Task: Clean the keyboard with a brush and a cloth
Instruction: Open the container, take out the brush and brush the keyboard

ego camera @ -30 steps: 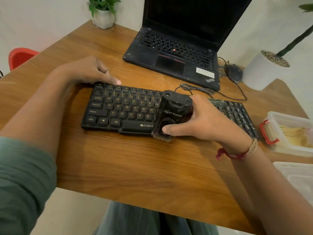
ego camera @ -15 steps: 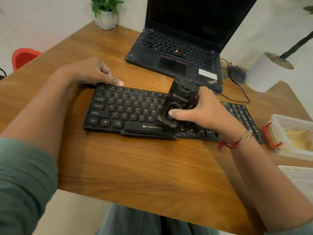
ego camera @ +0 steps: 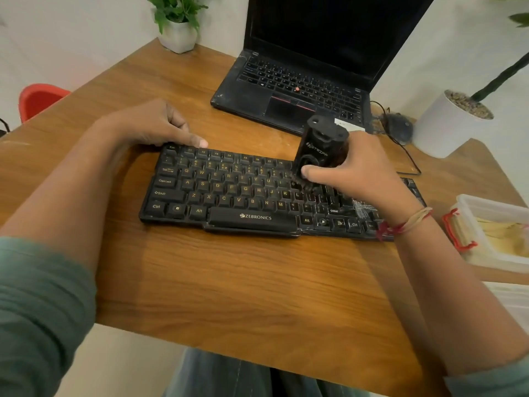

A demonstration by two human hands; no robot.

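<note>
A black Zebronics keyboard [ego camera: 229,196] lies across the middle of the wooden table [ego camera: 229,282]. My right hand [ego camera: 355,173] grips a chunky black brush [ego camera: 323,147], its bristles down on the keys near the upper middle rows. My left hand [ego camera: 154,127] rests at the keyboard's far left corner, thumb lying on the top edge, fingers curled against the table behind it. White dust marks show on the keys by my right wrist. No cloth is in view.
An open black laptop [ego camera: 300,90] stands behind the keyboard. A mouse [ego camera: 398,127] and cable lie to its right, by a white plant pot [ego camera: 446,124]. A small potted plant [ego camera: 177,27] sits at the far corner. Clear plastic boxes [ego camera: 492,230] stand at right.
My right hand has swept the brush from the keyboard's front edge up across the keys toward the back rows. The left hand has stayed at the far left corner.
</note>
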